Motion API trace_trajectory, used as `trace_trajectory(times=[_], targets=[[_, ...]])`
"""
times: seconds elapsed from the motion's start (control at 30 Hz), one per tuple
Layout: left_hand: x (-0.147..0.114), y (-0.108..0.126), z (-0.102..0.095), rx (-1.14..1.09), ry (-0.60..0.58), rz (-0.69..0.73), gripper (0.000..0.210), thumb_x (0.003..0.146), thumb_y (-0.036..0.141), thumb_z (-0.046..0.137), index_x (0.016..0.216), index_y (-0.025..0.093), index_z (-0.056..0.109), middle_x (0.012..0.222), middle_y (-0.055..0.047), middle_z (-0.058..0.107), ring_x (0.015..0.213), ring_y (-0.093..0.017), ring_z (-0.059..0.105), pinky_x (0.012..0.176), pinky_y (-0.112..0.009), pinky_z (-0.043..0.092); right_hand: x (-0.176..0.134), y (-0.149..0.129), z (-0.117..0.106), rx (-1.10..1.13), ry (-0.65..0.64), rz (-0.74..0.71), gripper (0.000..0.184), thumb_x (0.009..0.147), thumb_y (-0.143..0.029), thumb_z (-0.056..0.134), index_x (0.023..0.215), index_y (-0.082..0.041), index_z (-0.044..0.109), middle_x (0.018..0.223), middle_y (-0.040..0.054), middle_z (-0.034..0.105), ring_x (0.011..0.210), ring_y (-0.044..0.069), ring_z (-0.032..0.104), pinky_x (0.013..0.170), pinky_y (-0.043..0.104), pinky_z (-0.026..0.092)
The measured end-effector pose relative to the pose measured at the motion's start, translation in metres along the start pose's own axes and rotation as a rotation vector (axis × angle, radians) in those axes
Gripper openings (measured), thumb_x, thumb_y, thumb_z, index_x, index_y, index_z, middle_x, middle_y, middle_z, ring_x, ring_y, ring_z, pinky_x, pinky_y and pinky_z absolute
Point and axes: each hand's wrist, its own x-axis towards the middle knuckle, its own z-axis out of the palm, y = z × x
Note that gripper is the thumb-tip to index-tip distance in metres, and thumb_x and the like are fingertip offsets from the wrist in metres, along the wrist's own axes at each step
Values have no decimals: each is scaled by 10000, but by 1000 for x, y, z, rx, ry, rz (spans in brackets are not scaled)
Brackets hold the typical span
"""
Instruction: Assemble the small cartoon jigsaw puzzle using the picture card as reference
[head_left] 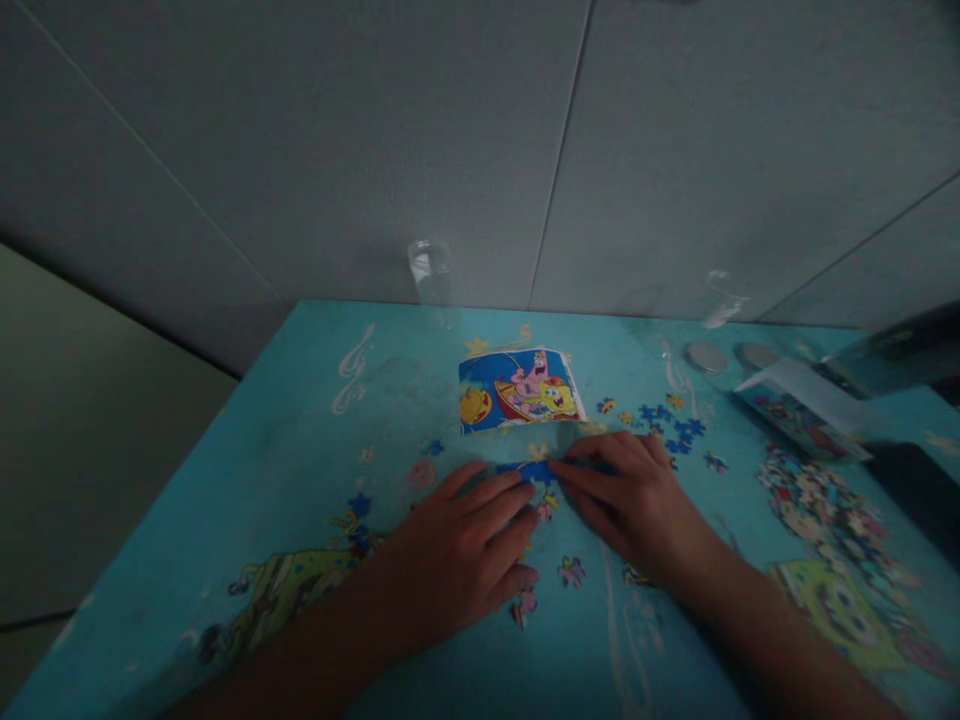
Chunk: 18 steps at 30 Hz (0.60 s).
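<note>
A short strip of blue jigsaw puzzle pieces [536, 470] lies on the table between my two hands. My left hand [469, 545] rests palm down, with its index fingertip and thumb side pressed to the strip's left part. At the strip's right end, my right hand [634, 495] pinches the pieces, its fingers bent together. Just beyond lies a printed picture card [517, 390] with a cartoon boat scene. Near my left fingers are a pink and yellow piece [547, 508], a pink piece [571, 572] and another piece [523, 606].
Several loose blue pieces [679, 430] lie right of the card, and a mixed pile of pieces [832, 515] farther right. Clear plastic containers [433, 280], round lids [706, 357], a folded printed box [806, 410] and a dark flat object [915, 495] stand around. A grey wall borders the table.
</note>
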Motion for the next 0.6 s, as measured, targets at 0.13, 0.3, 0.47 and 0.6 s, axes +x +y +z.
trace_trajectory(times=[0.13,0.3,0.47,0.6], targets=[[1,0,0,-6,12,3,400,1024,400,553,1335,152,593,1402,-111,615,1329,-275,524,1109,-512,390,0,-1,-1,-35,-28,5,241,1003,-273,587,1157,-337,761,1181,61,685,1045,250,619,880,449,399],[0,0,0,-11,-7,-4,400,1021,404,559,1338,161,594,1403,-112,616,1346,-278,515,1129,-514,378,1,-5,-4,-63,-67,3,257,1007,-274,571,1177,-339,753,1183,71,682,1053,265,615,874,459,404],[1,0,-1,-11,10,1,384,1018,378,565,1336,165,596,1370,-101,637,1318,-265,539,1127,-503,381,-1,-4,-3,-6,-37,2,296,1000,-267,564,1237,-333,728,1224,76,672,1090,271,617,910,473,433],[3,-2,-8,9,62,27,323,1021,328,553,1285,153,620,1325,-89,659,1267,-253,568,1092,-478,406,-5,8,-5,61,76,54,315,975,-201,544,1226,-278,719,1213,89,682,1104,272,629,916,473,466]])
